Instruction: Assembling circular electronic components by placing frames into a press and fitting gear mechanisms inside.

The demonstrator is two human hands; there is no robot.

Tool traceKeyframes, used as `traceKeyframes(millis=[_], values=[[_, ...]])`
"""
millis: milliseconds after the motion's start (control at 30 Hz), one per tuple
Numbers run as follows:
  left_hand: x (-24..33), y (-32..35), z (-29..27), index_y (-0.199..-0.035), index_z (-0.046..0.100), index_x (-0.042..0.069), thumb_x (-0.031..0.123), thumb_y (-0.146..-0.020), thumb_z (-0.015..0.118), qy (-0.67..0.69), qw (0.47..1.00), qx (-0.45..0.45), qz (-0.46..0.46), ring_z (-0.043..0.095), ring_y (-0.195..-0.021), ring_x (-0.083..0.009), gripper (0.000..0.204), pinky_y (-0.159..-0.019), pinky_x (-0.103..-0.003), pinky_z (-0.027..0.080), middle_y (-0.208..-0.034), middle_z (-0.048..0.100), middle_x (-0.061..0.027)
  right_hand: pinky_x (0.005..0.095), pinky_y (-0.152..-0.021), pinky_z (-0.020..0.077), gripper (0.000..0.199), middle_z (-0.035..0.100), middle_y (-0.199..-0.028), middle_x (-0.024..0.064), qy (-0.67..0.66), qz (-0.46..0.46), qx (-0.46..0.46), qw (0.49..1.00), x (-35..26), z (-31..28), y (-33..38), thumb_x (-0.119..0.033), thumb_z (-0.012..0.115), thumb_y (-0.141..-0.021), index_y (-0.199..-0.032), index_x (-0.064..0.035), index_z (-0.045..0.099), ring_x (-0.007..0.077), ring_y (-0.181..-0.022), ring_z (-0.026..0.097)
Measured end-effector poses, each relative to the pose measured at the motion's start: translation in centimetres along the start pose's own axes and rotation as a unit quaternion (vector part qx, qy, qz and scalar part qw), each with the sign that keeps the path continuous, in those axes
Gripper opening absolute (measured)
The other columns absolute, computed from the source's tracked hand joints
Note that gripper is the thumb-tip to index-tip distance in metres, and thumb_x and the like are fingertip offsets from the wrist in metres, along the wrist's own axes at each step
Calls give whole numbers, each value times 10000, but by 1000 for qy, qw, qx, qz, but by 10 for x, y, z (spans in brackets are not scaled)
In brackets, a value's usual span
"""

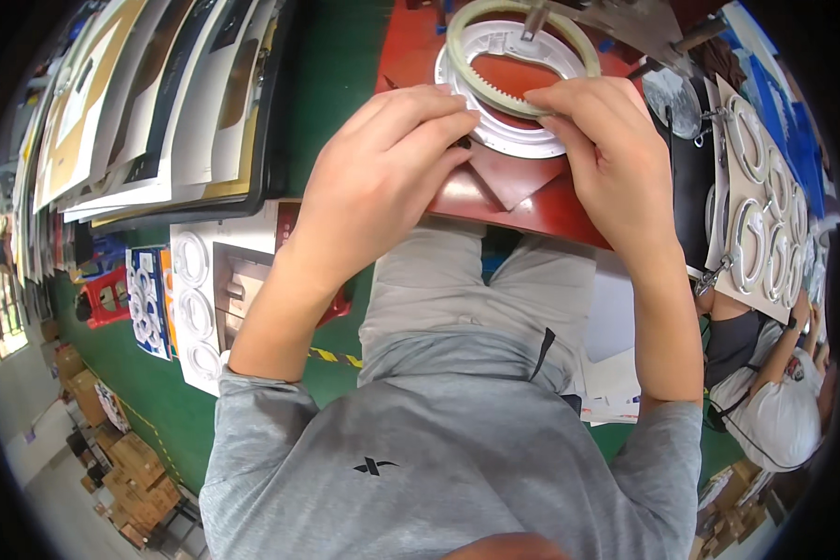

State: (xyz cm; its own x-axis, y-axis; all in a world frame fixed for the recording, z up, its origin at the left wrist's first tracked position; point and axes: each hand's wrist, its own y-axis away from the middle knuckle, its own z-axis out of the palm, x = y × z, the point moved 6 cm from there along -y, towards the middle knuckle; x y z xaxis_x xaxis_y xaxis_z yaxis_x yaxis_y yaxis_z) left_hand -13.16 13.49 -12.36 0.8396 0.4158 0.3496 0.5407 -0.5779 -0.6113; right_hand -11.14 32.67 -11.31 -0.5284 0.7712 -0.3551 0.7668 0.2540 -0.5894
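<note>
A white plastic ring part [518,145] lies on the red tabletop in front of me. Tilted above it is a cream ring with inner teeth [588,56], overlapping its far side. My left hand [382,163] is at the left edge of the white ring, fingertips drawn together. A small dark thing shows by its fingertips, too little visible to name. At the near right of the toothed ring, my right hand [611,140] pinches its rim between fingers and thumb. A metal fixture piece [534,21] reaches down over the rings.
The red table [569,210] has its near edge over my lap. Stacked boards and sheets [187,103] stand at left, above a card with white rings [194,303]. At right is a tray of white ring parts [760,205]. Another person [774,411] sits beyond it.
</note>
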Motion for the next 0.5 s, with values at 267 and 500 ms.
traceKeyframes(millis=[267,500], values=[[-4,12,4,-1133,766,25,11,-850,777,39,999,16,-21,692,-1099,-304,284,-936,-385,556,-1216,711,-125,388,-816,538,270,713,-985,83,40,-16,4,999,-22,2,5,58,727,-802,-1050,-43,762,292,-940,646],[-5,26,10,-1204,755,51,-9,-874,739,56,994,47,-82,654,-1133,-361,336,-956,-409,541,-1291,652,-178,371,-761,529,259,711,-965,88,81,19,23,996,-42,9,10,52,758,-812,-1051,-44,780,278,-874,632]])
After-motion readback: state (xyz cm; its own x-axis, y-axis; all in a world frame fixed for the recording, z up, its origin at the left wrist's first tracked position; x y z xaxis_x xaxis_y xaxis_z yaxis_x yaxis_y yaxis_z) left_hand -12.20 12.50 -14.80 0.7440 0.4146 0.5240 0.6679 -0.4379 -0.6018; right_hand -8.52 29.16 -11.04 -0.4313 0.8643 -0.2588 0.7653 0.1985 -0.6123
